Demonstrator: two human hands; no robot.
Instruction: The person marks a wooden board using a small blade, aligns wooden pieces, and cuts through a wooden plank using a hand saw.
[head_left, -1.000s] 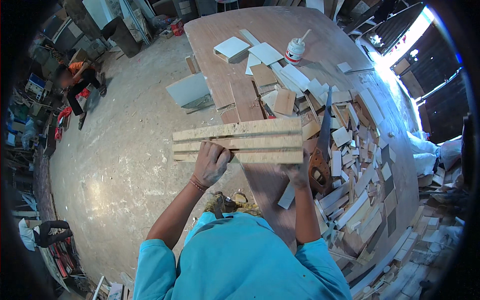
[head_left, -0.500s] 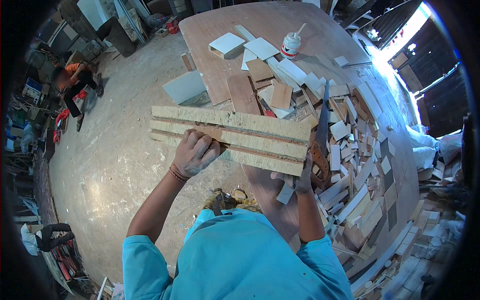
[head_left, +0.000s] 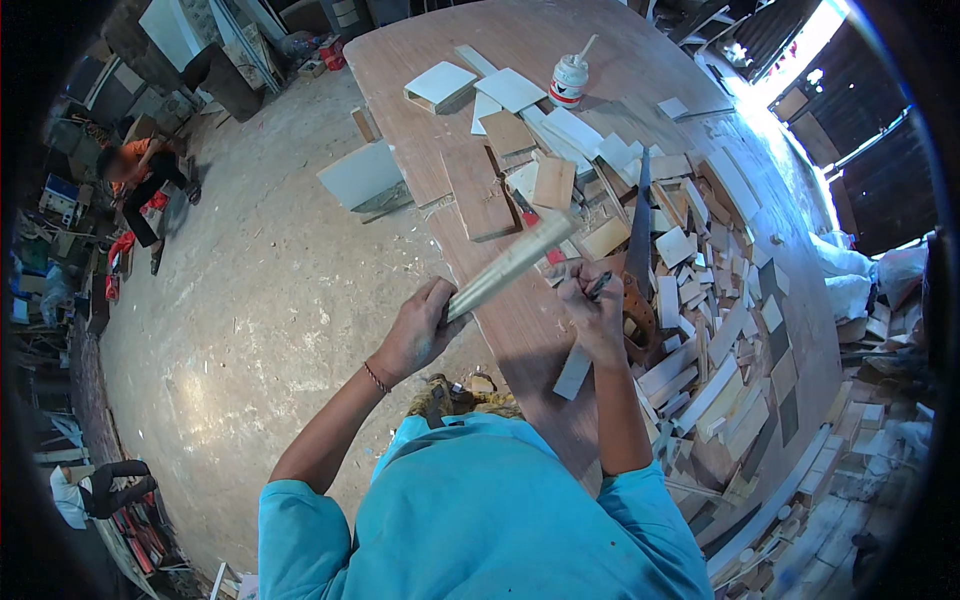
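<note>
My left hand (head_left: 422,325) is closed around one end of a pale wooden board (head_left: 510,262), now seen nearly edge-on and slanting up to the right over the table edge. My right hand (head_left: 592,315), just right of the board, is closed on a small dark pen-like tool (head_left: 600,283). Beside that hand a handsaw with a wooden handle (head_left: 639,318) lies among offcuts. Loose wood pieces (head_left: 467,190) lie beyond the board, with a partly hidden red object near them.
The worktable (head_left: 420,40) carries a white jar with a stick (head_left: 567,80) and piled offcuts (head_left: 730,330). A white panel (head_left: 355,175) stands by its left edge. Two people (head_left: 140,185) (head_left: 95,495) are on the left. Pale sacks (head_left: 850,275) sit at the right.
The board has turned from broad side up to nearly edge-on and slanted. My right hand has come off its end, and the dark tool now shows in that hand.
</note>
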